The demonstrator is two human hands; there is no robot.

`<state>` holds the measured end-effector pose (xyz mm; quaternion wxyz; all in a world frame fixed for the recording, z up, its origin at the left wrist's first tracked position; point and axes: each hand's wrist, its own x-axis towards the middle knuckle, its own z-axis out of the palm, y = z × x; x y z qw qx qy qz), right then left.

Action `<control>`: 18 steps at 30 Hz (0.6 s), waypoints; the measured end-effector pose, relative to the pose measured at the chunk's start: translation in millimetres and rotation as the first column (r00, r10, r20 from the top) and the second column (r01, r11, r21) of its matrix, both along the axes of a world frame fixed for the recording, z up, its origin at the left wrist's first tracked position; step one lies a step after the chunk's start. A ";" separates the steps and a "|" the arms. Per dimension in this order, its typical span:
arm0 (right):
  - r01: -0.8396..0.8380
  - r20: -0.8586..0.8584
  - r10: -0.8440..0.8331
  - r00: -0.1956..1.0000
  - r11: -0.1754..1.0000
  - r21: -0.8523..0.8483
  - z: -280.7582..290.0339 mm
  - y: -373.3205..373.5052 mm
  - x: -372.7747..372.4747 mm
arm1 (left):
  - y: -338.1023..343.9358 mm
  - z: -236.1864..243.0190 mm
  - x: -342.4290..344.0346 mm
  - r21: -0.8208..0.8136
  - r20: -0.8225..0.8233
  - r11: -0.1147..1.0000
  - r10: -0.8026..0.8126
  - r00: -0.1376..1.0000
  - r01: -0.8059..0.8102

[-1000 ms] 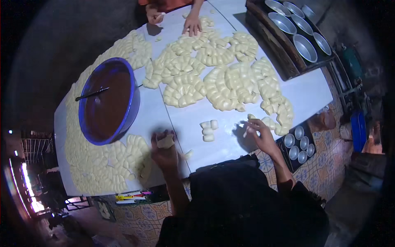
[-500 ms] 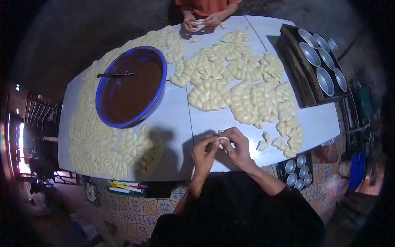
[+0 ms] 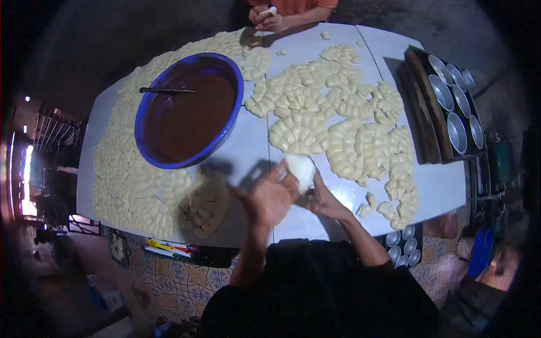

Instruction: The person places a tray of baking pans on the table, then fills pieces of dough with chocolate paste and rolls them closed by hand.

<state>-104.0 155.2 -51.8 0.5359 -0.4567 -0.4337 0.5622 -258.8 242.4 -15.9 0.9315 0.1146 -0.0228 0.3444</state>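
A flattened white piece of dough (image 3: 302,171) is held up over the table's near edge. My right hand (image 3: 328,201) grips it from the right, with the thumb and fingers closed on its lower edge. Beside it, my left hand (image 3: 273,198) is turned palm up with the thumb stretched out; its fingertips are blurred close to the dough's left edge. Beyond my hands, pale dough pieces (image 3: 298,132) lie pressed together in fan-shaped clusters. A few loose dough bits (image 3: 365,210) sit to my right.
A blue basin (image 3: 239,104) of brown paste stands left of centre, a dark-handled utensil (image 3: 166,90) across it. More dough (image 3: 129,186) covers the left side. Oval metal tins (image 3: 457,133) stand in a rack at right. Across the table, another person's hands (image 3: 269,20) hold dough.
My hands have parted from a two-handed pinch; the dough now shows as a broad, flat piece in my right hand. My left hand has opened. The whole view has shifted slightly.
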 end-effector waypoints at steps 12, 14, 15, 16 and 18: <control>0.116 -0.144 -0.118 0.983 0.993 -0.017 -16.1 -2.5 -10.3 | 217.0 -0.8 -52.6 0.611 -0.530 0.604 0.792 -0.303 0.512; 0.158 -0.197 -0.158 0.968 0.987 -0.018 -26.1 -3.2 -7.7 | 173.8 24.1 -33.5 0.661 -0.645 0.695 0.719 -0.258 0.283; 0.254 -0.274 -0.238 0.932 0.967 0.026 -33.1 2.4 -12.1 | 153.6 34.6 -22.8 0.596 -0.771 0.793 0.610 -0.185 0.131; 0.260 -0.274 -0.244 0.930 0.965 0.024 -26.1 8.2 -16.5 | 135.1 20.9 -27.3 0.492 -0.865 0.870 0.486 0.124 0.020; 0.088 -0.717 -0.261 0.647 0.959 -0.269 -18.4 13.9 -17.5 | 73.3 2.2 -16.4 0.180 -0.629 0.979 0.042 0.776 0.093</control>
